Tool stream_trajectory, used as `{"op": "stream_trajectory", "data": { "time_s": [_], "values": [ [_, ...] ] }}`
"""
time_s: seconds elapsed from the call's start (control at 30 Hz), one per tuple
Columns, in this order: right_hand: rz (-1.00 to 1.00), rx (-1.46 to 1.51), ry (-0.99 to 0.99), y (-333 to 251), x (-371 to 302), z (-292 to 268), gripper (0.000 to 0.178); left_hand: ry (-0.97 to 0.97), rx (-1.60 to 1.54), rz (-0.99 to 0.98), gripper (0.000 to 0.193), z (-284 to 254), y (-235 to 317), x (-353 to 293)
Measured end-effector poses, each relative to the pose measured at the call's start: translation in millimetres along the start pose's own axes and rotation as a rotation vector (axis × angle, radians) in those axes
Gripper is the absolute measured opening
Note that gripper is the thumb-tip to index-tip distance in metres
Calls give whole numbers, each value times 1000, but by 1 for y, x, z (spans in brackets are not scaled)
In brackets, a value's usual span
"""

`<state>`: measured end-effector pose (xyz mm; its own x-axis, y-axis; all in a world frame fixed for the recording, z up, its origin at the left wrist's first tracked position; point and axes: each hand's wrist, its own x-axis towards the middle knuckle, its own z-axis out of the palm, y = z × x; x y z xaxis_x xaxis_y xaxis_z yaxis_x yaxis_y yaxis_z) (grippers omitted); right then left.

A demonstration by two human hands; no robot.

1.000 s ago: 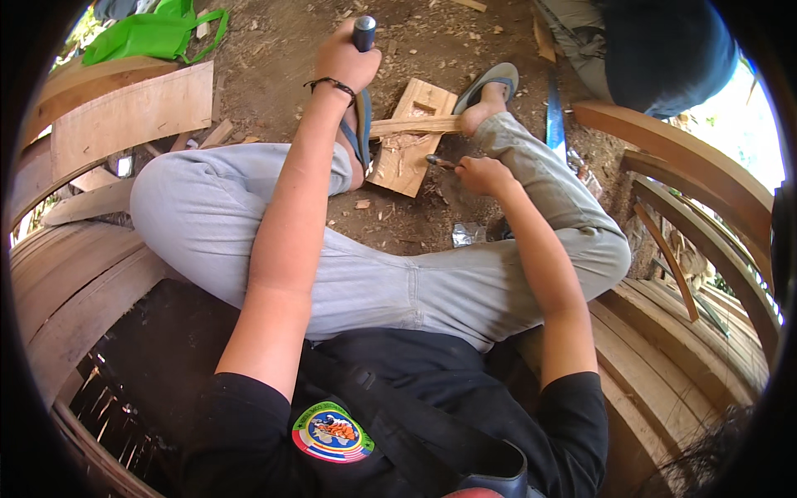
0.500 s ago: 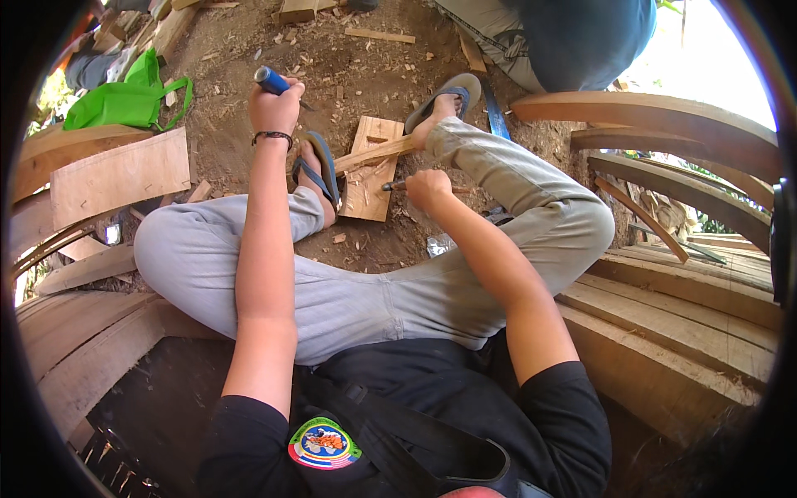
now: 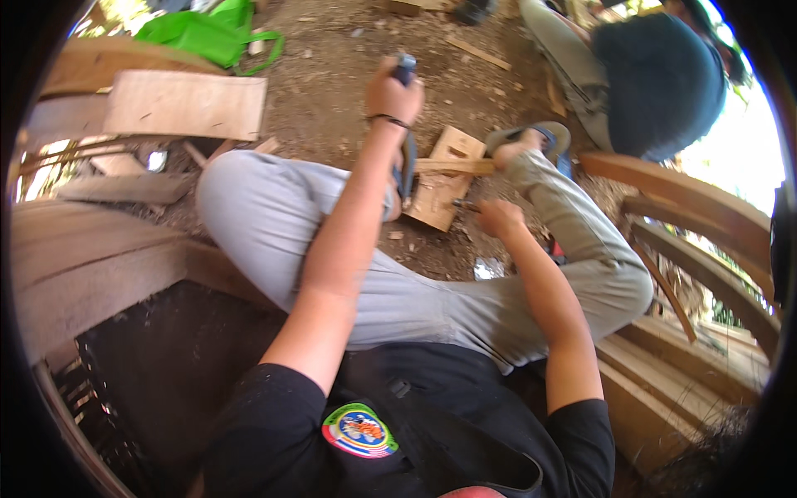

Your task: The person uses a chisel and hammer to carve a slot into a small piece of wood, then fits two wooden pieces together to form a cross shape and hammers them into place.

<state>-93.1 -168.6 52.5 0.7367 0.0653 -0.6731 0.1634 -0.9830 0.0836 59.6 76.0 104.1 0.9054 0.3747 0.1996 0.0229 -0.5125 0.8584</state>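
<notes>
My left hand [image 3: 393,95] is raised beyond my left foot, its fingers wrapped round the blue handle of a chisel [image 3: 404,70]; the blade is hidden now. My right hand [image 3: 500,218] is closed on a slim tool [image 3: 462,203] whose dark metal end points left, toward a board; its exact kind is unclear. The pale wooden board [image 3: 432,203] lies on the ground between my feet, with slots cut in its face. A narrow wooden strip [image 3: 452,166] crosses over it, one end at my right foot.
A plywood piece [image 3: 187,104] and a green bag [image 3: 195,37] lie at the left. Another person in a blue shirt [image 3: 656,83] sits at the far right. Curved timbers [image 3: 681,191] stand at my right. Wood chips and a thin stick [image 3: 479,53] lie on the dirt.
The view has shifted, so the scene sits farther right. My left hand has moved right with the chisel, nearer the board. My right hand stays beside the board with its tool.
</notes>
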Motion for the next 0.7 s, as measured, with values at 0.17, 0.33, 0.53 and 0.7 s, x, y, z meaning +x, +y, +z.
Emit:
{"op": "stream_trajectory", "data": {
  "time_s": [0.17, 0.33, 0.53, 0.7],
  "values": [
    [31, 55, -30, 5, 2, 1, 32, -184, 405, 118, 23, -19, 4, -17],
    [33, -38, -93, -12, 3, -32, 33, -348, 594, 32, 25, -16, -63, -32],
    [14, -20, -114, -4, 13, -38, 33, -428, 521, 116, 22, 6, -81, -45],
    [3, 21, -94, 4, 19, -30, 31, -200, 616, 474, 15, 37, -78, -19]
  ]
}}
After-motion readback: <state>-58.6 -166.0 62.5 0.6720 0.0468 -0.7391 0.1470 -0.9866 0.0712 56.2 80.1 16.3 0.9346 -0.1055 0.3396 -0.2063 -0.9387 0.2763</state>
